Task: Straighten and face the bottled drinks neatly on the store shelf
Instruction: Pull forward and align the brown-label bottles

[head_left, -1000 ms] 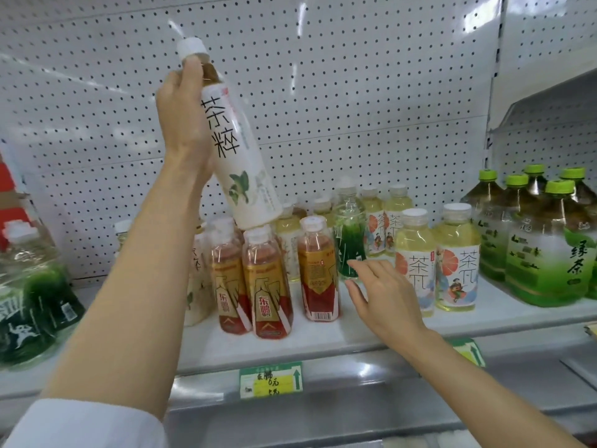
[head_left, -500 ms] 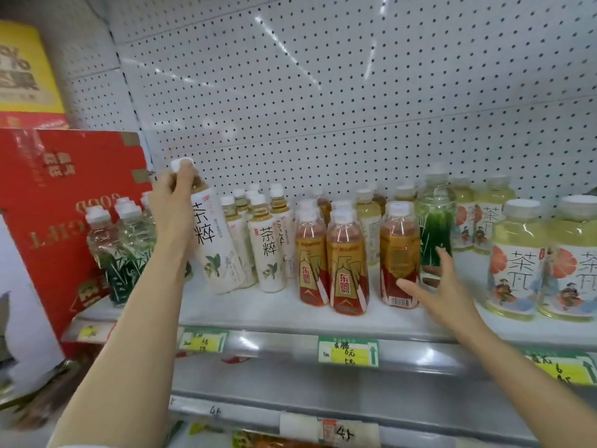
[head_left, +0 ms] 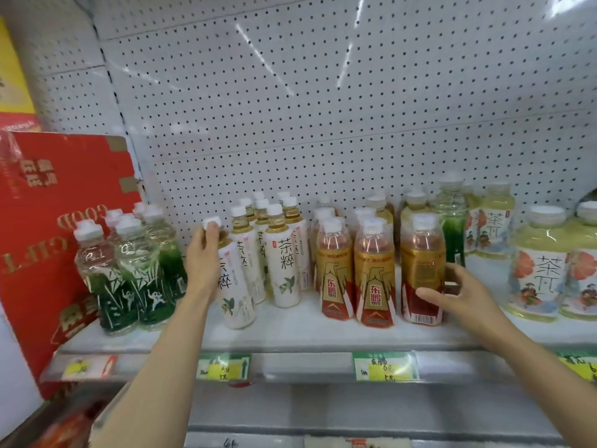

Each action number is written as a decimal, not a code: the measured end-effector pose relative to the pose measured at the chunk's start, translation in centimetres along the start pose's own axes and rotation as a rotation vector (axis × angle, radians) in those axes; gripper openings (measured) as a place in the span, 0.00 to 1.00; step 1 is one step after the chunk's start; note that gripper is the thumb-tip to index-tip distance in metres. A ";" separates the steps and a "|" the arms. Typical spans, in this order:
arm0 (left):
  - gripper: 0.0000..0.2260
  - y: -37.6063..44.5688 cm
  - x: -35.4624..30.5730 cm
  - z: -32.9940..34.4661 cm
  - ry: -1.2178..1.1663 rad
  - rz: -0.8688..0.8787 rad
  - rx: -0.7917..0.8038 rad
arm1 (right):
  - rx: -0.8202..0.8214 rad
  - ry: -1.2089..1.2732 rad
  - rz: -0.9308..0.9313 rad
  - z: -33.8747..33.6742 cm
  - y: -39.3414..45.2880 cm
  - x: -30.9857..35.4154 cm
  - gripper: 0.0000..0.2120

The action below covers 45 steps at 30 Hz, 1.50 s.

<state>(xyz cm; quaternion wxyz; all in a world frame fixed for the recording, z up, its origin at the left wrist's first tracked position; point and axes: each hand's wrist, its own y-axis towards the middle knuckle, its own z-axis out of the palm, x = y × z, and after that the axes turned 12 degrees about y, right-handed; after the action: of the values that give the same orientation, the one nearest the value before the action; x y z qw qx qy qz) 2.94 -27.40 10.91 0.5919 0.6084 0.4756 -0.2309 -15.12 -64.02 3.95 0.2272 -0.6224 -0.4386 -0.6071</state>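
Fingers of the left hand [head_left: 204,253] curl round the neck and shoulder of a white tea bottle [head_left: 233,279], just under its white cap, so the grip can steer the bottle upright from the top. This bottle tilts slightly, its base on the shelf [head_left: 290,334] at the near left of its own white-labelled group, with the label characters turned outward. The right hand [head_left: 458,295] reaches to the rightmost red-and-gold bottle [head_left: 421,270]: its thumb lies across the lower front of the label and the fingers bend round the right side, a loose clasp suited to twisting. That bottle probably needs it, since it shows small print and a barcode to the front, while its two neighbours [head_left: 355,273] to the left show their logo.

In the head view the drinks stand in groups along the shelf: green-printed clear bottles [head_left: 129,270] far left beside a red carton [head_left: 48,221], white tea bottles, red-and-gold ones, then pale yellow bottles [head_left: 536,266] to the right. Price tags [head_left: 384,365] line the near edge.
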 end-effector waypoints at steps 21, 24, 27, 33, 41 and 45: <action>0.57 -15.4 -3.0 11.1 0.254 0.224 0.212 | -0.026 -0.078 -0.074 1.8 -1.4 -0.1 0.32; 0.66 -17.2 -2.7 14.9 0.470 0.219 0.344 | 0.004 -0.088 -0.066 1.8 -1.3 -0.2 0.37; 0.65 -16.8 -2.8 16.7 0.612 0.197 0.329 | 0.026 -0.090 -0.059 1.9 -1.2 -0.1 0.39; 0.61 -15.2 -2.6 19.3 0.717 0.185 0.251 | 0.054 -0.052 -0.056 1.1 -0.2 -0.2 0.39; 0.35 -12.8 -2.3 18.3 0.385 0.263 0.250 | 0.217 0.013 -0.080 1.8 -0.4 0.1 0.35; 0.37 -11.9 -6.0 16.5 0.261 0.532 0.261 | 0.248 -0.008 -0.138 4.6 -0.8 0.0 0.35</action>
<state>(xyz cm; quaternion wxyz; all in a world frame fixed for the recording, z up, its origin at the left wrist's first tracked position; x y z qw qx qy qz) -5.20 -46.60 6.82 0.4825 0.8067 0.3380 -0.0474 -13.23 -59.84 3.04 0.2583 -0.5604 -0.5528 -0.5601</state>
